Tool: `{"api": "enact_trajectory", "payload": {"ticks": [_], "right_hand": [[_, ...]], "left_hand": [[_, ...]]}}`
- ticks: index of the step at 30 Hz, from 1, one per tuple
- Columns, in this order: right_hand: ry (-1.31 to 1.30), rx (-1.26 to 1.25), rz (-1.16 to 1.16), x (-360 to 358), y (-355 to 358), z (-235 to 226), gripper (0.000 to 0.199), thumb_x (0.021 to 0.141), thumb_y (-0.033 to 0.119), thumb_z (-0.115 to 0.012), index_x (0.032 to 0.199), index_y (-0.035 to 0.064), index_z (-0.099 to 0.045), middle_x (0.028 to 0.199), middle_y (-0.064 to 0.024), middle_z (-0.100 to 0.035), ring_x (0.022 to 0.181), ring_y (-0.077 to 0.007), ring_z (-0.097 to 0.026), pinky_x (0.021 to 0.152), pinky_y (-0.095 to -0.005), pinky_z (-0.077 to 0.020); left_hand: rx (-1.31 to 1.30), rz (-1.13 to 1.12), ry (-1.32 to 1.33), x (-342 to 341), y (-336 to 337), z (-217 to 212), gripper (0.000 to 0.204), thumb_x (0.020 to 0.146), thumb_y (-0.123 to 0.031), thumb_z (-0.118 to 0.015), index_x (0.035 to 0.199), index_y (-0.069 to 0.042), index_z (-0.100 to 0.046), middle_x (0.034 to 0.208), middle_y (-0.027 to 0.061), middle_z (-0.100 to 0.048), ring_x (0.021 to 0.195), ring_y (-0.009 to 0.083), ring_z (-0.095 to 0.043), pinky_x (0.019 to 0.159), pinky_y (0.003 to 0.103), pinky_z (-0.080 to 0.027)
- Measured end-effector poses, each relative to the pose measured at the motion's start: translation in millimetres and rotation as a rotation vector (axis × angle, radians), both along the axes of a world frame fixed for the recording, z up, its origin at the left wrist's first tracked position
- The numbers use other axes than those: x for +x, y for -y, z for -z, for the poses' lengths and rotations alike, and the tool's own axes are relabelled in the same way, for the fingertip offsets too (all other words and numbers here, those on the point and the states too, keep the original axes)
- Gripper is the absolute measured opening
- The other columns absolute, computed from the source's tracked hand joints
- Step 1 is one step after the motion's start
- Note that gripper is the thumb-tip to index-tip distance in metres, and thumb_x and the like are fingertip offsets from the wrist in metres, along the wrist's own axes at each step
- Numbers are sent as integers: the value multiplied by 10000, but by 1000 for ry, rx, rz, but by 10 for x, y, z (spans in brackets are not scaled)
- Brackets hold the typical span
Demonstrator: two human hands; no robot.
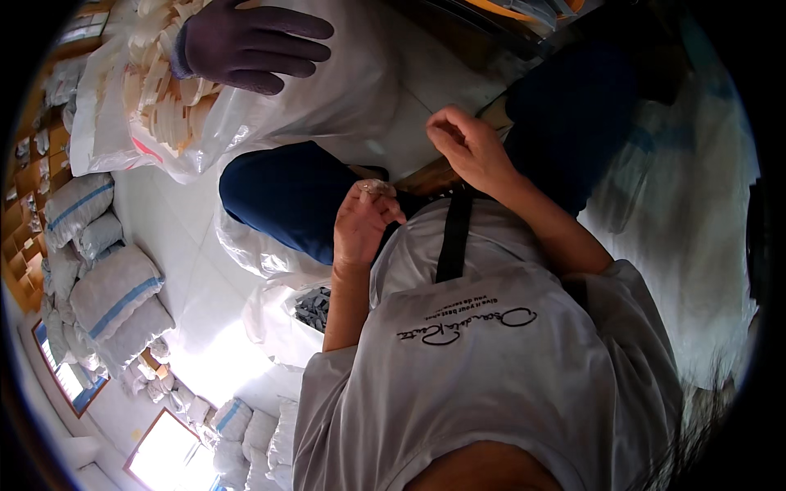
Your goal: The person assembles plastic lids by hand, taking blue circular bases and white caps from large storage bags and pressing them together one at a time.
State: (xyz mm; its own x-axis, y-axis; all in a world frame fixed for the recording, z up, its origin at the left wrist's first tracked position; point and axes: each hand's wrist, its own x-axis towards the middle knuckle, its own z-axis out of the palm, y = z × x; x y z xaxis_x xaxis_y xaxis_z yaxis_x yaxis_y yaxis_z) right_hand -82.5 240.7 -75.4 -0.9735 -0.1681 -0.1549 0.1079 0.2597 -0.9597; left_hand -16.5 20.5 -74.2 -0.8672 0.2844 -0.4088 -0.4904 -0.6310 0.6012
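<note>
The fingers of the left hand (364, 221) pinch a small clear piece (377, 188) at chest height, close to the eyes. The right hand (467, 147) curls just beside it, fingertips bunched on something I cannot see. Below, an open bag of dark parts (313, 307). Another person's gloved hand (250, 45) rests on a bag of pale wooden pieces (164, 106).

Storeroom workshop: stacked white sacks (110, 290), bagged wooden pieces (168, 114).
</note>
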Motion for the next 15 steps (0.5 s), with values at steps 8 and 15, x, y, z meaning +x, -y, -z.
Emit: {"api": "enact_trajectory", "payload": {"ticks": [8,15], "right_hand": [[-170,173,-41,42,-50,296,118,809,-16,-600,924,8,-614,859,-139,-619,762,-271,-639,666,-344,-486],[-241,230,-100,32,-68,360,178,800,-27,-588,967,8,-640,954,-147,-592,839,-314,-616,732,-353,-490]], "left_hand": [[136,-32,-35,-65,-33,107,127,936,-183,-581,984,-65,-570,897,49,-532,703,141,-511,678,318,-463],[217,-113,57,-178,-84,-19,101,927,-155,-595,962,-65,-567,842,53,-556,677,146,-539,657,325,-487]]}}
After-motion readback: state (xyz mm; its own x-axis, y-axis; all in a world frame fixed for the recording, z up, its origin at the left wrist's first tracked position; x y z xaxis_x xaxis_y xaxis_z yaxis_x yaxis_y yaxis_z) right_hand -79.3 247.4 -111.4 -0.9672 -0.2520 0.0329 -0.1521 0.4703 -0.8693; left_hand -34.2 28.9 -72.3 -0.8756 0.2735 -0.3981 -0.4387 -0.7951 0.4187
